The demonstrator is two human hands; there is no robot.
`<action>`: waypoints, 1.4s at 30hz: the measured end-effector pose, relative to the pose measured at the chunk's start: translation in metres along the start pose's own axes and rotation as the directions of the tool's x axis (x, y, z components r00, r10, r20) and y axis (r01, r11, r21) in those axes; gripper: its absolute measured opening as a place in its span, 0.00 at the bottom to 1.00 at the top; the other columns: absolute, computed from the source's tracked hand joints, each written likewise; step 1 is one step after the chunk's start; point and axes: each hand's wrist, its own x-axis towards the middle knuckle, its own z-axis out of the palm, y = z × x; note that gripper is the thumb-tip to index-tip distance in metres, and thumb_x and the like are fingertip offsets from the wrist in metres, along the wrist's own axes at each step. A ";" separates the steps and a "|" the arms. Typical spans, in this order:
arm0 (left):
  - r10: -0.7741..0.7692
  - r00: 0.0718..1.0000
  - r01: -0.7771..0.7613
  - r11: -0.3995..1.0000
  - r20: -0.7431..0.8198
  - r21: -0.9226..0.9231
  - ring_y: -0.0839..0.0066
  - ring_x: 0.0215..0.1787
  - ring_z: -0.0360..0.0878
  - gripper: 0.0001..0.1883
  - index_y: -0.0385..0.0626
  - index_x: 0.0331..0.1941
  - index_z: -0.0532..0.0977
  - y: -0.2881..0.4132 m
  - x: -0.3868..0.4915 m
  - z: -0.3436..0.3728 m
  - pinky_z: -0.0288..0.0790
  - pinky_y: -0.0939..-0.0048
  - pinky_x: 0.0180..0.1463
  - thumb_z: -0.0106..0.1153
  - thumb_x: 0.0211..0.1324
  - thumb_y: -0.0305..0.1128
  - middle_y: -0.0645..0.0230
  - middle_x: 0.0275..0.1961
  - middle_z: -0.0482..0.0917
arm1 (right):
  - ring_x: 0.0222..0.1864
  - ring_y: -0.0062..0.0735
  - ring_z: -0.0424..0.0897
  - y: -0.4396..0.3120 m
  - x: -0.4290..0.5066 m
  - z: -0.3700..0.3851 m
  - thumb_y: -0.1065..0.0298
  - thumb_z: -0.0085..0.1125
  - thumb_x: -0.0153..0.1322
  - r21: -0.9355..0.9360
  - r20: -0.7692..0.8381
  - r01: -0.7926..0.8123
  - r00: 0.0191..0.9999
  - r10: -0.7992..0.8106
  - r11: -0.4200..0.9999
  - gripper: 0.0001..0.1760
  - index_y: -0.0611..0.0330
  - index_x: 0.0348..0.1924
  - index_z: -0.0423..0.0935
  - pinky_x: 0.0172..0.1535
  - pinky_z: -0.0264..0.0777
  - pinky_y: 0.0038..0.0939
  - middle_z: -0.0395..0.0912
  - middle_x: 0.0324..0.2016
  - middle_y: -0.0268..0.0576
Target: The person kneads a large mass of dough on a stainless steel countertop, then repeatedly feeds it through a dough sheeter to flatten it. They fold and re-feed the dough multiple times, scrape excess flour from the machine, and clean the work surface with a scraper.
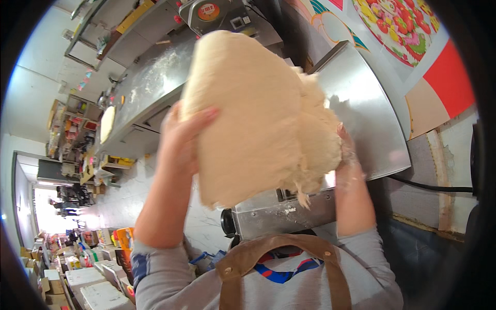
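A large, thick sheet of pale dough (244,116) is held up in front of me, smooth and folded over along its left side. Its right side is ragged, with a torn, lumpy edge (319,131) and a small strand hanging at the bottom. My left hand (186,135) grips the left edge, thumb on the face and the other fingers hidden behind. At the ragged edge, my right hand (347,149) supports the dough, dusted with flour and partly covered by it. Below and behind the dough stands a stainless-steel machine (286,213) with a black knob (227,223).
A steel worktable (155,73) dusted with flour runs along the left, another piece of dough (107,124) at its far end. To the right is a slanted steel panel (372,116); a black cable (430,186) leaves it. White boxes (104,296) are stacked at lower left.
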 end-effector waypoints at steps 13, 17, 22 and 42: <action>0.024 0.996 -0.082 0.689 0.091 0.720 0.55 0.63 0.67 0.39 0.41 0.61 0.65 -0.187 0.095 -0.031 0.63 0.60 0.64 0.65 0.48 0.50 0.50 0.60 0.70 | 0.48 0.59 0.76 -0.013 0.037 0.013 0.65 0.58 0.65 -0.743 -0.447 -0.545 0.836 -0.317 -0.388 0.38 0.62 0.66 0.54 0.52 0.69 0.44 0.75 0.46 0.63; 0.432 0.845 -0.443 0.234 0.315 0.866 0.58 0.60 0.69 0.27 0.49 0.57 0.69 -0.186 0.160 -0.072 0.60 0.58 0.64 0.60 0.49 0.35 0.61 0.55 0.76 | 0.46 0.62 0.75 0.009 0.027 0.014 0.64 0.57 0.66 -0.801 -0.378 -0.462 0.884 -0.276 -0.381 0.33 0.68 0.61 0.59 0.48 0.70 0.45 0.76 0.42 0.66; 0.375 0.794 -0.512 -0.011 0.478 0.859 0.63 0.54 0.71 0.19 0.48 0.47 0.75 -0.205 0.215 -0.084 0.62 0.61 0.59 0.51 0.47 0.25 0.67 0.47 0.78 | 0.44 0.64 0.75 0.033 0.016 -0.005 0.65 0.55 0.67 -0.834 -0.347 -0.431 0.895 -0.279 -0.345 0.28 0.69 0.57 0.62 0.46 0.70 0.46 0.76 0.42 0.64; -0.277 0.845 0.523 0.604 -0.456 0.602 0.53 0.44 0.79 0.24 0.42 0.49 0.72 -0.495 0.171 -0.269 0.70 0.58 0.50 0.59 0.52 0.45 0.52 0.40 0.81 | 0.34 0.49 0.71 0.090 0.006 -0.002 0.58 0.54 0.66 -0.908 -0.049 -0.212 0.910 -0.412 -0.360 0.15 0.64 0.31 0.70 0.41 0.65 0.44 0.71 0.29 0.50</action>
